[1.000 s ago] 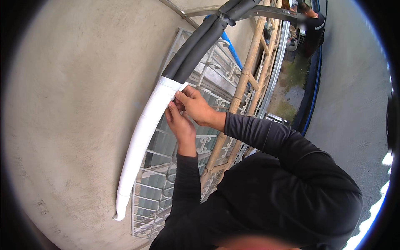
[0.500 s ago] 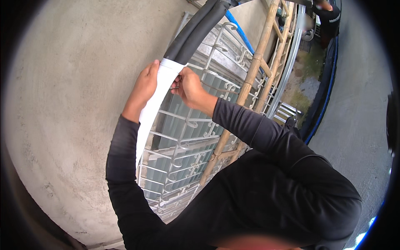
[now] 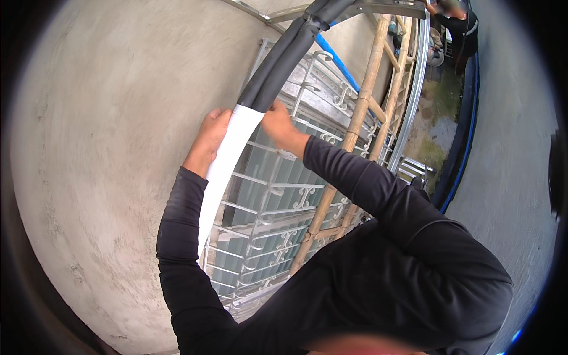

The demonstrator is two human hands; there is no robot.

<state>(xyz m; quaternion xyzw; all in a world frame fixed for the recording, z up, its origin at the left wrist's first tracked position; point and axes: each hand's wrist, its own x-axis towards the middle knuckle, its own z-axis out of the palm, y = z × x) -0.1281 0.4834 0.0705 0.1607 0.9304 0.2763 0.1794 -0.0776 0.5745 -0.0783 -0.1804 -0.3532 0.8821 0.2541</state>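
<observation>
Two black foam-covered pipes (image 3: 274, 71) run side by side down from the top, and a white wrap (image 3: 232, 151) covers their lower stretch. My left hand (image 3: 212, 131) grips the left edge of the wrap near its top end, with the thumb up along the side. At the opposite edge, my right hand (image 3: 280, 125) is closed where white meets black; its fingertips go behind the pipes and are hidden. The wrap continues down behind my left forearm.
A bare cement wall (image 3: 112, 130) fills the left. Behind the pipes are a white metal window grille (image 3: 260, 189) and bamboo scaffolding (image 3: 364, 106). A metal bracket (image 3: 390, 8) crosses at the top. Below at the far right, another person (image 3: 463, 29) stands by a grey wall (image 3: 509, 148).
The pipes and both hands sit slightly lower in view. My right hand has turned and closed against the wrap's upper right edge; its fingers showed below the edge before.
</observation>
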